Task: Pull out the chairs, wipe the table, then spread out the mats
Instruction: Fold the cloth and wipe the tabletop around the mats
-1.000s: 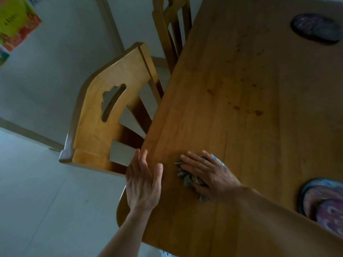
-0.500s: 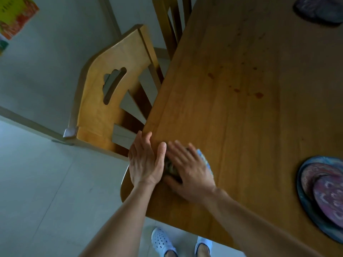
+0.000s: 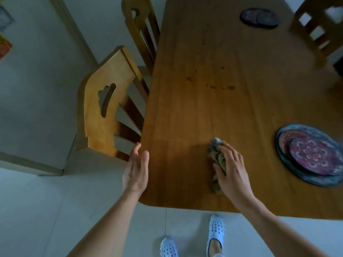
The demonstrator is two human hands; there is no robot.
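A wooden table [image 3: 213, 75] fills the middle of the head view, with a few dark red spots on its top. My right hand [image 3: 232, 169] presses a crumpled grey-green cloth [image 3: 216, 158] flat on the table near the front edge. My left hand [image 3: 136, 169] lies along the table's left front edge with straight fingers, holding nothing. A stack of round patterned mats [image 3: 311, 154] lies at the right, and a darker round mat [image 3: 259, 16] lies at the far end.
A wooden chair [image 3: 104, 112] stands at the table's left side, close to my left hand. A second chair [image 3: 141, 28] stands behind it and a third chair [image 3: 319, 26] at the far right. My feet in white clogs [image 3: 216, 230] are on the pale tiled floor.
My right hand has slid the cloth to the right, away from my left hand at the table's edge. The view has pulled back and now shows the whole table and my feet.
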